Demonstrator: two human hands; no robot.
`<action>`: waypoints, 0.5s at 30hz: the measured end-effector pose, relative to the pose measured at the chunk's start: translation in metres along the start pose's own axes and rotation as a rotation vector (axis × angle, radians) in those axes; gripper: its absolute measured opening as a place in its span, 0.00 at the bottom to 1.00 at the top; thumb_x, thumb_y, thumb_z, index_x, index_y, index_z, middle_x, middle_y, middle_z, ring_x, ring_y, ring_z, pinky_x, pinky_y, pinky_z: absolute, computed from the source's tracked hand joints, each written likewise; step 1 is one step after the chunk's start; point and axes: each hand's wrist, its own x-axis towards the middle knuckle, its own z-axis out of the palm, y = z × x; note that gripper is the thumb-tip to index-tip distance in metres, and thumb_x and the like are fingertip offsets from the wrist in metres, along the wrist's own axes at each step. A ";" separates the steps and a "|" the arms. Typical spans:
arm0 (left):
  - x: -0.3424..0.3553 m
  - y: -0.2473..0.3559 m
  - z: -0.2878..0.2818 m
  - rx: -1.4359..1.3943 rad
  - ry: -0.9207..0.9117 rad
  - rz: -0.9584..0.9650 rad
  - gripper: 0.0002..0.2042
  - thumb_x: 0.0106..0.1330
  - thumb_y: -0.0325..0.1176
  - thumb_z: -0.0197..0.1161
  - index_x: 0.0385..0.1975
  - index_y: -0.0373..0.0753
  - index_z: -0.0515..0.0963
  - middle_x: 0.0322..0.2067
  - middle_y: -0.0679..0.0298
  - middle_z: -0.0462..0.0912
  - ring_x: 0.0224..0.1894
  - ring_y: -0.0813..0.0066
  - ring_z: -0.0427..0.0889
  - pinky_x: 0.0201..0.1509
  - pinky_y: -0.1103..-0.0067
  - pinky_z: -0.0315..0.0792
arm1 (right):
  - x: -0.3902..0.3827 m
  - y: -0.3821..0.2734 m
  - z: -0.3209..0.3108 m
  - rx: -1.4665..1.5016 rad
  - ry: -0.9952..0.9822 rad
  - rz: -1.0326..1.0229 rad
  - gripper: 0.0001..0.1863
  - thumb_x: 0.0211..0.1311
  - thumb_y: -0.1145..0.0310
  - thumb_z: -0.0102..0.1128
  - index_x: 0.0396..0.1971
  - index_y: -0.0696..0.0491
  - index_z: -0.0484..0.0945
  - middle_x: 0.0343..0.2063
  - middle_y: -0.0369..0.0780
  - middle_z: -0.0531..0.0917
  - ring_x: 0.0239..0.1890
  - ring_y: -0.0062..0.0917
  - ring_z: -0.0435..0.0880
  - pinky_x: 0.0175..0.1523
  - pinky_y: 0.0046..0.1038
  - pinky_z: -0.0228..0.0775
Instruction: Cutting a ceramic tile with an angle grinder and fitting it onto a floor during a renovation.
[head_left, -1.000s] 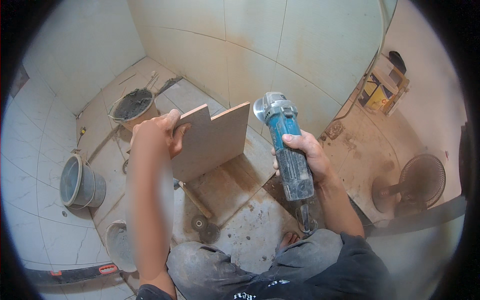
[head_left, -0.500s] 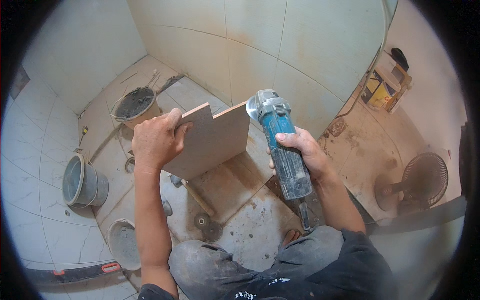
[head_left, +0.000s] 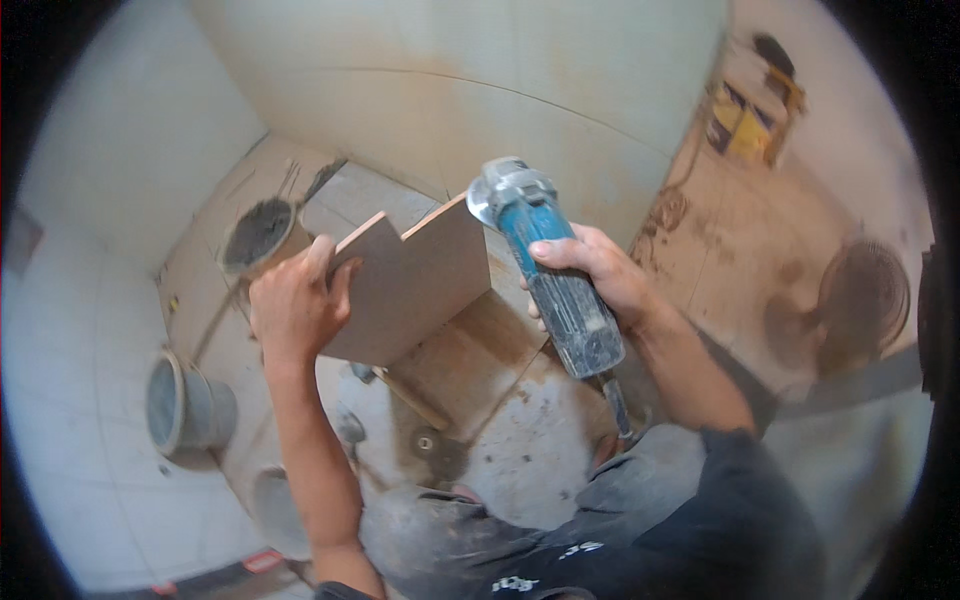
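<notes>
My left hand [head_left: 298, 308] grips a square tile [head_left: 425, 305] standing on edge, with a step cut out of its top. In my right hand [head_left: 590, 285] is a blue and silver angle grinder [head_left: 555, 275], its cord running down toward my legs. The grinder's disc sits at the tile's top right corner; whether it touches, I cannot tell. Below the tile lie a wooden-handled tool [head_left: 410, 395] and a round metal piece [head_left: 430, 445], both on the dusty floor.
A bucket of mortar [head_left: 255, 235] stands behind my left hand, a grey bucket [head_left: 195, 410] at left, another pail [head_left: 275, 510] lower left. Tiled walls [head_left: 470, 100] enclose the corner. A round fan [head_left: 860, 300] and a container [head_left: 740, 125] are at right.
The grinder has moved left and up, closer to the tile's top right corner. My view has shifted, so the surroundings sit differently and look more blurred.
</notes>
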 end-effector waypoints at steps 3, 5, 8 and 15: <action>-0.016 -0.003 0.004 0.047 0.032 -0.066 0.15 0.63 0.46 0.68 0.29 0.42 0.73 0.23 0.55 0.83 0.28 0.47 0.83 0.29 0.59 0.73 | 0.005 0.001 0.007 -0.053 -0.149 0.075 0.25 0.60 0.54 0.68 0.44 0.59 0.75 0.28 0.39 0.81 0.25 0.25 0.85 0.28 0.27 0.81; -0.008 -0.012 0.003 0.117 0.027 -0.013 0.15 0.63 0.46 0.68 0.30 0.42 0.74 0.23 0.54 0.82 0.28 0.47 0.83 0.29 0.59 0.73 | 0.022 0.003 0.020 -0.046 -0.130 -0.010 0.24 0.57 0.53 0.70 0.39 0.60 0.78 0.29 0.40 0.82 0.24 0.25 0.83 0.30 0.27 0.78; -0.015 0.007 -0.002 0.031 -0.037 -0.127 0.12 0.65 0.43 0.67 0.36 0.40 0.80 0.27 0.51 0.84 0.31 0.45 0.83 0.34 0.59 0.75 | 0.008 0.009 0.008 -0.091 -0.107 -0.010 0.24 0.53 0.51 0.72 0.33 0.60 0.83 0.28 0.41 0.84 0.23 0.25 0.80 0.32 0.26 0.74; -0.014 -0.008 -0.033 -0.038 -0.040 -0.101 0.11 0.64 0.41 0.67 0.33 0.40 0.78 0.25 0.55 0.83 0.29 0.48 0.83 0.32 0.62 0.74 | 0.002 -0.003 0.006 0.033 -0.121 0.058 0.22 0.57 0.51 0.70 0.30 0.59 0.82 0.22 0.40 0.84 0.21 0.25 0.84 0.26 0.28 0.76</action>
